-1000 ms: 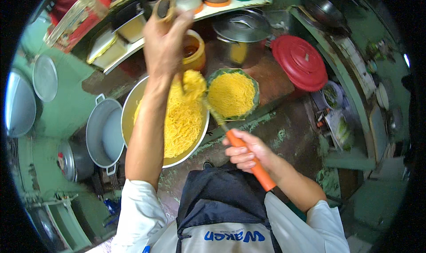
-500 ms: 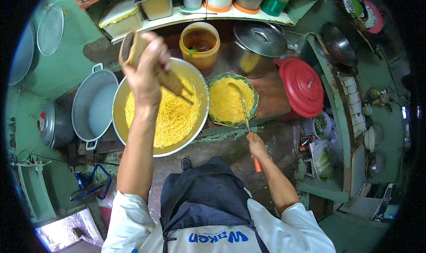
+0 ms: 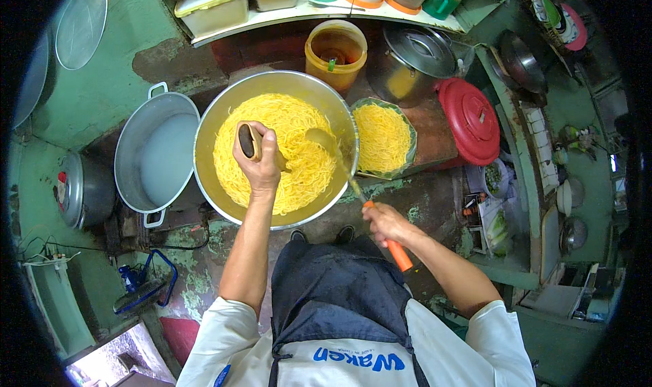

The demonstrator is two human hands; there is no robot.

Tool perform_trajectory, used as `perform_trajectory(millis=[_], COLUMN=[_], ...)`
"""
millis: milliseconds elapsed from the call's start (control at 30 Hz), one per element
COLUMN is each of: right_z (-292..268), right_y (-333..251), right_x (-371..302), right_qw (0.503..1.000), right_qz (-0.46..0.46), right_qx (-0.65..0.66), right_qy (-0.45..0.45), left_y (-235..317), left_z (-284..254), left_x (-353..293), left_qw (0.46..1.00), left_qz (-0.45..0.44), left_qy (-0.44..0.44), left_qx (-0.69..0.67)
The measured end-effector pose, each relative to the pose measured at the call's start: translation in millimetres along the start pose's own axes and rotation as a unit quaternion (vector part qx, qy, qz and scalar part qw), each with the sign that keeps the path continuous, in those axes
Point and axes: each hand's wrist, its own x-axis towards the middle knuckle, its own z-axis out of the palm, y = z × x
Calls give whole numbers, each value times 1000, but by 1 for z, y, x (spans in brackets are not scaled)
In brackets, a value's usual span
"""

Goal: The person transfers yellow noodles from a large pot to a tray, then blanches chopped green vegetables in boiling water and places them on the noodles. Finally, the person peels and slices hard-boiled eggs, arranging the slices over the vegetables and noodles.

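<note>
A wide metal basin of yellow noodles stands in front of me. Above the noodles, my left hand is wrapped round a hollow bamboo fork; its lower end is hidden by the hand. My right hand grips the orange handle of a ladle. The ladle's bowl lies on the noodles at the basin's right side. Just right of the basin sits a green leaf-lined tray heaped with more yellow noodles.
Left stands a two-handled pot of cloudy liquid. Behind are a yellow bucket and a lidded metal pot. A red lid lies to the right. Tubs line the shelf above.
My left hand has brought the bamboo fork down from above the basin's far edge to over the noodles. The ladle has moved left from the leaf-lined tray into the basin.
</note>
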Motion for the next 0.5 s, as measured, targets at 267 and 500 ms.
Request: perform_trajectory(millis=[267, 500], right_z=[45, 53], right_y=[26, 57], right_x=[20, 15], right_qw=[924, 769], right_qz=[80, 34], right_qx=[313, 519], right_qy=[-204, -373], left_y=[-7, 29], left_z=[0, 23], left_x=[-1, 20], left_qw=[1000, 998], left_qz=[-8, -6], left_qy=[12, -57], left_qx=[-10, -6])
